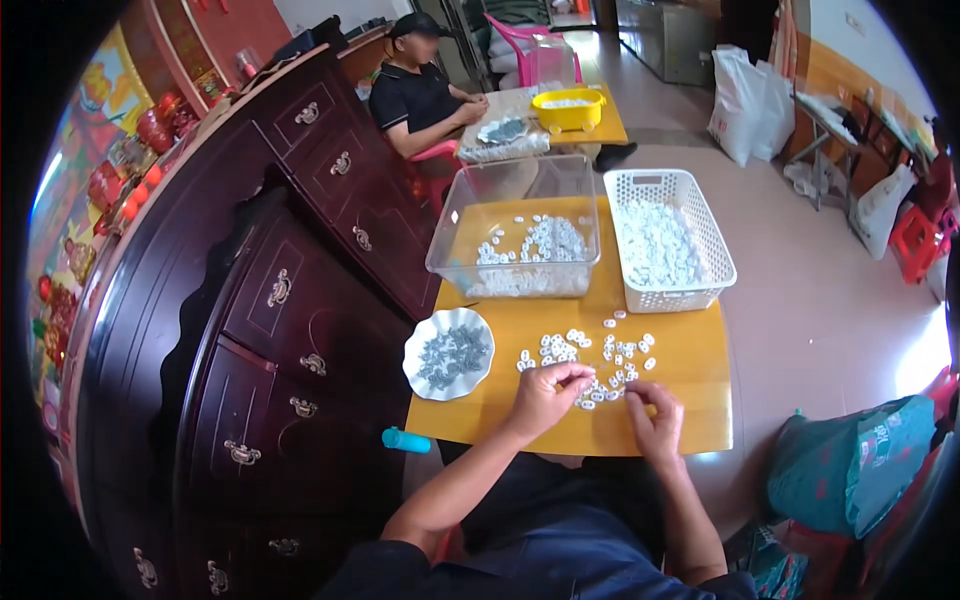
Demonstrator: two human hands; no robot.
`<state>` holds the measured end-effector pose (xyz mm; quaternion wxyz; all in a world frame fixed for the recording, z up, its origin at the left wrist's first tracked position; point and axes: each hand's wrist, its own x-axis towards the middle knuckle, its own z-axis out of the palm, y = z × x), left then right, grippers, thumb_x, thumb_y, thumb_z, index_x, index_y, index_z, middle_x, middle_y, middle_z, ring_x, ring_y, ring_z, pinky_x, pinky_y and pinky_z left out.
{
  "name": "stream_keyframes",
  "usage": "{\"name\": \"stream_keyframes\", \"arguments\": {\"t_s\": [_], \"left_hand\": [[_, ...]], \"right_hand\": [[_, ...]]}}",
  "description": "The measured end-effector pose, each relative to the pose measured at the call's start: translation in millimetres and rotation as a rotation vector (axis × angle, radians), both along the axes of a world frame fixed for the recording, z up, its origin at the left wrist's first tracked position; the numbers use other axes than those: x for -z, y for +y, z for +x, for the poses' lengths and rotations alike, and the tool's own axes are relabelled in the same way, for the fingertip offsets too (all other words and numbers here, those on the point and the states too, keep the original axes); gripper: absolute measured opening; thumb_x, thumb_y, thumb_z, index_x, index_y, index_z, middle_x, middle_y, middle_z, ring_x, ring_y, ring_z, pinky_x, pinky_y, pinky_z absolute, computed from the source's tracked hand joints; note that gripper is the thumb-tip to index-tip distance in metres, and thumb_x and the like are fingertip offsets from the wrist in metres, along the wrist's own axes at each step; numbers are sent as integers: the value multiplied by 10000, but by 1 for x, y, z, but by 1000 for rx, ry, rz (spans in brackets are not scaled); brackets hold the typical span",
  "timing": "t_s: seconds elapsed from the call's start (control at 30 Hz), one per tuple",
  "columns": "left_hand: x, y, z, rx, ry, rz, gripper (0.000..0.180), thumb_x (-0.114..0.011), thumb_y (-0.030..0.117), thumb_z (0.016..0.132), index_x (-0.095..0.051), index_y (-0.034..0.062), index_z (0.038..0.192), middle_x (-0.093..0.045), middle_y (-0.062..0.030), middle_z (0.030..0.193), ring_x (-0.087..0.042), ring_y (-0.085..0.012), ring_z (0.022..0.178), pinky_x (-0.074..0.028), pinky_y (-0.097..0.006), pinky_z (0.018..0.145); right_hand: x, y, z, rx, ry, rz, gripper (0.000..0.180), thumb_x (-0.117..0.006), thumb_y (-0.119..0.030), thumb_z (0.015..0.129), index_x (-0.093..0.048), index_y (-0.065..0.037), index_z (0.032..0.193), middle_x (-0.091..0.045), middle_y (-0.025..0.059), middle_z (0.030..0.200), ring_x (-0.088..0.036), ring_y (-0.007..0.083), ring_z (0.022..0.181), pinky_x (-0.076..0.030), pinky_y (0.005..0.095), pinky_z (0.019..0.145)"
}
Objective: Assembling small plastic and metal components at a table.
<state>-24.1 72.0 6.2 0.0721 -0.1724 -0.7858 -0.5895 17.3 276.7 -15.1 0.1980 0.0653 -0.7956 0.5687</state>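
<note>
Fingers first: your left hand (545, 393) has its fingertips pinched down into the scatter of small white pieces (585, 358) on the yellow worktop (690, 400), and your right hand (655, 420) is curled tight just beside it, though what it holds, if anything, you can't make out from here. The pieces lie loose between your hands and the two bins, some touching, some apart. They look light, hard and smooth, so they'll likely skid if pushed; take each one by its edges with thumb and forefinger. To your left sits a scalloped white dish (449, 352) of small grey parts. Beyond, a clear plastic tub (517, 225) holds more white pieces, and the white lattice basket (668, 238) beside it is fuller. Off to the right, a teal sack (850, 465) with a pale printed patch rests on the floor, and a white plastic bag (745, 105) stands farther back
</note>
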Motion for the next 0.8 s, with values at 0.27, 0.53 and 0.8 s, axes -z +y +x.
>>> {"name": "stream_keyframes", "arguments": {"t_s": [0.27,0.53,0.8], "left_hand": [[-42,11,50,-13,188,29,126,-733,-6,867,-748,8,992,-756,-106,875,-727,-168,764,-568,-280,683],[-39,7,103,-50,360,-57,134,-744,-29,824,-745,13,952,-735,-117,846,-719,-215,746,-555,-307,661],[-23,6,130,-183,354,77,97,-728,-1,874,-744,3,970,-728,-71,816,-679,-113,691,-549,-252,637]], "right_hand": [[-6,-23,28,-595,-555,-814,283,-556,-273,1047,-679,-30,1124,-709,45,951,-653,132,864,-526,298,821],[11,-36,69,-807,-692,-1208,246,-552,-287,1040,-677,-86,1108,-714,48,984,-676,159,895,-551,315,818],[7,-52,82,-881,-631,-1203,197,-593,-320,1020,-627,-137,1086,-688,-14,979,-661,120,896,-544,294,825]]}}
